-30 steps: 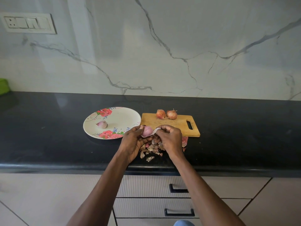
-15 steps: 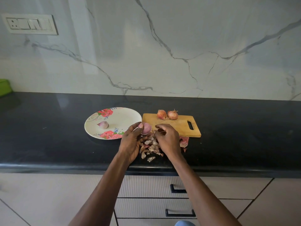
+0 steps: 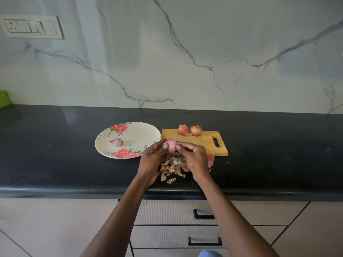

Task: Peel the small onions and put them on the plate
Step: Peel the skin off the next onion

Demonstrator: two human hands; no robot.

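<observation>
A pink, partly peeled small onion (image 3: 171,146) is held over the counter between both hands. My left hand (image 3: 150,161) grips it from the left with thumb and fingers. My right hand (image 3: 195,158) pinches at its right side with curled fingers. One peeled onion (image 3: 116,142) lies on the white floral plate (image 3: 141,133) to the left. Two unpeeled brown onions (image 3: 189,130) sit at the far edge of the wooden cutting board (image 3: 204,143).
A heap of dry onion skins (image 3: 171,168) lies on the black counter (image 3: 55,154) under my hands, near its front edge. Drawers with dark handles (image 3: 204,217) are below. A green object (image 3: 4,98) sits far left. Marble wall behind.
My right hand let a strip of skin go, dropped towards the heap, then came back up to the onion. The onion has turned slightly in my left hand.
</observation>
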